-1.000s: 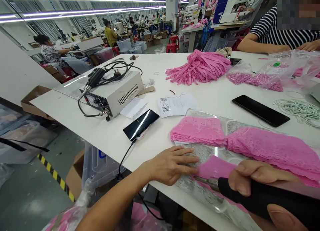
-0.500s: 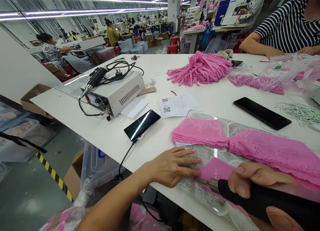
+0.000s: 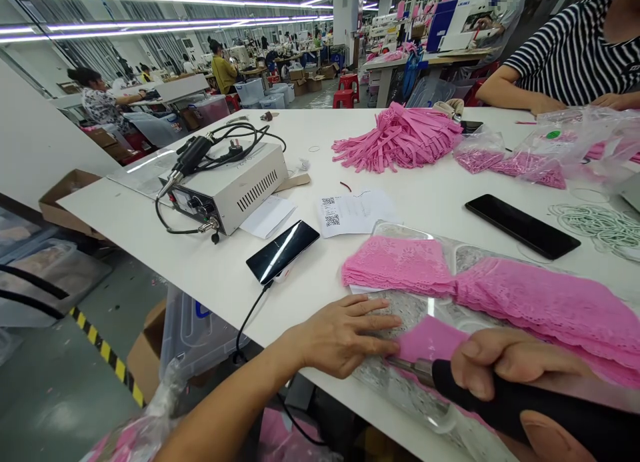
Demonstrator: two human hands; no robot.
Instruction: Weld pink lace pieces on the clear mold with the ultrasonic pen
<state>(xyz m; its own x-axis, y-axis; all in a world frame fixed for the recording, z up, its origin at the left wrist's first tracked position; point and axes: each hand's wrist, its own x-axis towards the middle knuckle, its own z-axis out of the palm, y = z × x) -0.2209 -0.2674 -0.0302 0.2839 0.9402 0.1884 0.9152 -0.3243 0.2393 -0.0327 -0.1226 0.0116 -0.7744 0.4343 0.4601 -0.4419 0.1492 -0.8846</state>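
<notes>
My left hand (image 3: pixel 343 335) lies flat with fingers outstretched, its fingertips at the left edge of a small piece of pink fabric (image 3: pixel 430 339). That piece rests on a clear, speckled plastic board (image 3: pixel 415 305). In the lower right, my right hand (image 3: pixel 520 369) is wrapped round a thick black-handled tool (image 3: pixel 540 399) with a narrow metal tip. The tip touches or nearly touches the fabric's lower left edge, just below my left fingers. Behind it on the board lie two stacks of pink lace pieces, a left stack (image 3: pixel 400 265) and a longer right stack (image 3: pixel 545 309).
A grey control box (image 3: pixel 250 189) with a corded handpiece stands left. Phones lie near a charging cable (image 3: pixel 253 315) and at right (image 3: pixel 523 225). Pink straps (image 3: pixel 400 139), bagged pink pieces (image 3: pixel 480 152) and green elastic bands (image 3: pixel 595 225) sit farther back. A person in stripes (image 3: pixel 570 49) sits opposite.
My right hand and the black-handled tool have shifted very slightly left and down. My left hand stays in place on the board.
</notes>
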